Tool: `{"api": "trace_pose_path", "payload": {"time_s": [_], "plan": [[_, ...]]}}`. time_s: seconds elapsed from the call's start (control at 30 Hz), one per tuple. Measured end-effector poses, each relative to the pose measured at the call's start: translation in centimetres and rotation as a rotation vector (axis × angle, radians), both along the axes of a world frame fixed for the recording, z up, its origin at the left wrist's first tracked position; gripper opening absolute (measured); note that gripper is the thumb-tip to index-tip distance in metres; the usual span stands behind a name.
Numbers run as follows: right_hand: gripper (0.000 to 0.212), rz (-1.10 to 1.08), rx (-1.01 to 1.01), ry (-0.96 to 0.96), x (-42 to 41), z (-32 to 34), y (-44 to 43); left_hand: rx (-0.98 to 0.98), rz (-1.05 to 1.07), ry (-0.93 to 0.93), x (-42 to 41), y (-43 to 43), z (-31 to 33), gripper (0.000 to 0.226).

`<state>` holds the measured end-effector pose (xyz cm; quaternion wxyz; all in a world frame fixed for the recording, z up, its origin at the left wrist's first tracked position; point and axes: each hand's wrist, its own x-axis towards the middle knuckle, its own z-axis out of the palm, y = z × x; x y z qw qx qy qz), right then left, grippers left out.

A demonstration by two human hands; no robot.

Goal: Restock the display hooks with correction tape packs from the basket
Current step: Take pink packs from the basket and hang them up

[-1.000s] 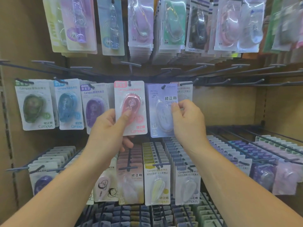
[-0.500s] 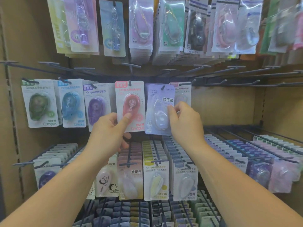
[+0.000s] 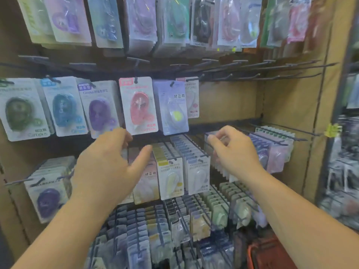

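Brown backboard (image 3: 229, 101), rows of black wire hooks (image 3: 310, 66). Correction tape packs (image 3: 138, 105) hang from them: single-deep in middle row, densely stacked on lower rows

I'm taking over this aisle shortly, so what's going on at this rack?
A person is restocking correction tape here. Neither hand holds a pack: the left hand is open below the red pack, and the right hand hovers, fingers loosely curled, by the lower hooks. The red pack and the lavender pack hang side by side, with bare hooks to their right. An orange basket shows at lower right.
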<state>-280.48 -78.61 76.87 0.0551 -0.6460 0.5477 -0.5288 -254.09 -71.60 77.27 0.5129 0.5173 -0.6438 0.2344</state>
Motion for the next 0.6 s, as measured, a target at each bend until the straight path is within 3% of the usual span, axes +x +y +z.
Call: {"api": "trace_pose_path", "payload": {"time_s": [0.2, 0.5, 0.6], "plan": [[0.026, -0.077, 0.181, 0.181, -6.7, -6.9, 6.4, 0.108, -0.267, -0.2, -4.9, 2.2, -5.6, 0.047], [0.015, 0.055, 0.659, 0.326, -21.2, -18.2, 15.1, 0.605, -0.457, -0.424, -18.3, 4.8, -18.2, 0.064], [0.012, 0.127, 0.747, 0.351, -26.0, -21.3, 15.8, 0.675, -0.471, -0.476, -22.6, 5.9, -22.3, 0.061]]}}
